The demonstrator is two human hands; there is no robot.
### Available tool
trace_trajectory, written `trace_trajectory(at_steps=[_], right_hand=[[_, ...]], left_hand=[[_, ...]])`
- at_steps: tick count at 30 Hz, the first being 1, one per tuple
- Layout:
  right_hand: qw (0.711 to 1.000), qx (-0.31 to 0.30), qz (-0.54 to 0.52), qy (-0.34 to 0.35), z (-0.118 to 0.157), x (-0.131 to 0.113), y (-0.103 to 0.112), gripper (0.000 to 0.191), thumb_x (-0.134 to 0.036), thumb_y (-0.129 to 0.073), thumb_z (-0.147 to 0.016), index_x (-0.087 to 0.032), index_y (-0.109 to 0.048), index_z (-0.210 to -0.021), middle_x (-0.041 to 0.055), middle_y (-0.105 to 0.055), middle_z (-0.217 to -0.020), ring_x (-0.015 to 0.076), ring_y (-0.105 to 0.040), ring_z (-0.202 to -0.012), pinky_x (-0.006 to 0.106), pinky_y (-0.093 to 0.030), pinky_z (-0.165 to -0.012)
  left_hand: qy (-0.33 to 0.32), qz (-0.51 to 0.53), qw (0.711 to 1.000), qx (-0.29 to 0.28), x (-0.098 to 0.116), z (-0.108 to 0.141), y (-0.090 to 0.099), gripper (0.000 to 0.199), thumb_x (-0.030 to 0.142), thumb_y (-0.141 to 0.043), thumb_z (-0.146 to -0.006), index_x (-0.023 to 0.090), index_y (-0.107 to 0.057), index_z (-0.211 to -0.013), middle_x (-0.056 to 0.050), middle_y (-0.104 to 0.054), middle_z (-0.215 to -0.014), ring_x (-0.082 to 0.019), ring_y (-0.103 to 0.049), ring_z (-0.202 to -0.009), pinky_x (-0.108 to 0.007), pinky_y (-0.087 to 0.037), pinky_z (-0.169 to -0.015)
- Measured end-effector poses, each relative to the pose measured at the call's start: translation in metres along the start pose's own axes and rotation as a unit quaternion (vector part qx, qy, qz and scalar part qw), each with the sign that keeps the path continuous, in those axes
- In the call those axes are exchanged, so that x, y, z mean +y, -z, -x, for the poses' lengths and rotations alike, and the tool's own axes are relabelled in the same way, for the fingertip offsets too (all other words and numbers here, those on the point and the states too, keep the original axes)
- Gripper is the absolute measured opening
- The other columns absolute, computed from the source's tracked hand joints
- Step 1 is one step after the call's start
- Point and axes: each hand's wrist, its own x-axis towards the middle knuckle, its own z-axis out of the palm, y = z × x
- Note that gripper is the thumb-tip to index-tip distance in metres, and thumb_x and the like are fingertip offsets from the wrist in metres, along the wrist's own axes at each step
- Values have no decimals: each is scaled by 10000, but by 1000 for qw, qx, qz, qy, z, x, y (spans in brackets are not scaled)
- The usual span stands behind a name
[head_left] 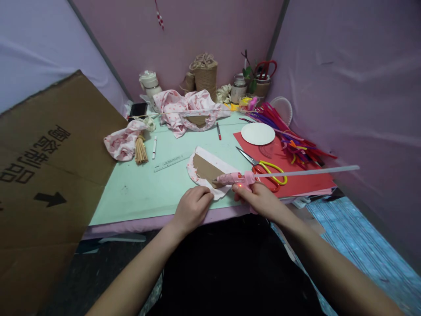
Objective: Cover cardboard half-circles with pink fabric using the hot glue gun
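A half-round cardboard piece [205, 168], with white-and-pink cloth folded over its rim, lies on the pale green table sheet before me. At its near edge my left hand [194, 207] is closed, thumb and fingers at the cloth border; the fingertips are partly hidden. My right hand [258, 198] grips a pink hot glue gun [235, 177], its nozzle pointing left over the cardboard near the cloth fold. A small red light glows on the gun. Out of its back sticks a long translucent glue stick [312, 171]. Scissors [268, 169] with yellow and red handles lie just behind the gun.
A clear ruler [171, 163], a white marker [154, 148] and a stick bundle [141, 151] lie left. Patterned cloth [177, 107] and twine rolls [205, 77] stand behind. Right are red paper [305, 182], a white plate [258, 133] and pipe cleaners [289, 136]. Cardboard [49, 153] leans left.
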Motion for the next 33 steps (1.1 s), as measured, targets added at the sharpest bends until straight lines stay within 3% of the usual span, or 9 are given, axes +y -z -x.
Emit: trace_trajectory(at_steps=[4, 33], right_hand=[[999, -14, 29, -19, -6, -6, -2, 496, -574, -459, -849, -169, -666, -652, 50, -629, -624, 184, -568, -604, 289, -393, -588], [997, -18, 75, 10, -5, -10, -1, 460, -594, -470, -836, -214, -526, -583, 23, -559, -580, 182, -521, -566, 309, -393, -573]], left_hand=[[-26, -2, 1000, 4, 1, 2, -2, 137, 133, -500, -943, 149, -636, -946, -87, -680, -934, -178, -615, -858, -305, -510, -750], [-13, 27, 999, 32, 2, -1, 1, 174, 128, -480, -932, 155, -649, -904, -98, -686, -941, -183, -633, -867, -324, -540, -758]])
